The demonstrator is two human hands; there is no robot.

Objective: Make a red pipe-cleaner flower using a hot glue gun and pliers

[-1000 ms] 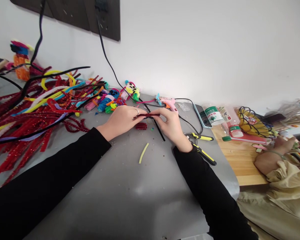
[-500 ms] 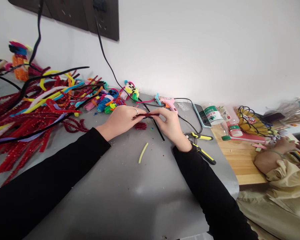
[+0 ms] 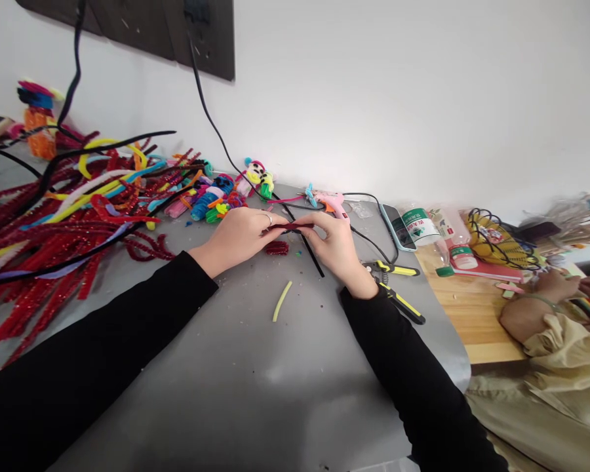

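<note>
My left hand [image 3: 238, 236] and my right hand [image 3: 335, 249] meet over the grey table [image 3: 255, 387], both pinched on a short dark red pipe cleaner [image 3: 292, 227] held level between them. A black pipe cleaner [image 3: 311, 254] runs slanting under the right fingers. A small red fuzzy coil [image 3: 278, 248] lies on the table just below the hands. A short pale yellow piece [image 3: 281, 301] lies nearer to me.
A big heap of red, yellow and black pipe cleaners [image 3: 54, 210] fills the left. Small coloured figures [image 3: 216, 193], a pink glue gun [image 3: 330, 202] and yellow-handled pliers [image 3: 398, 288] lie nearby. Another person's hands [image 3: 550, 301] work at a wooden table on the right.
</note>
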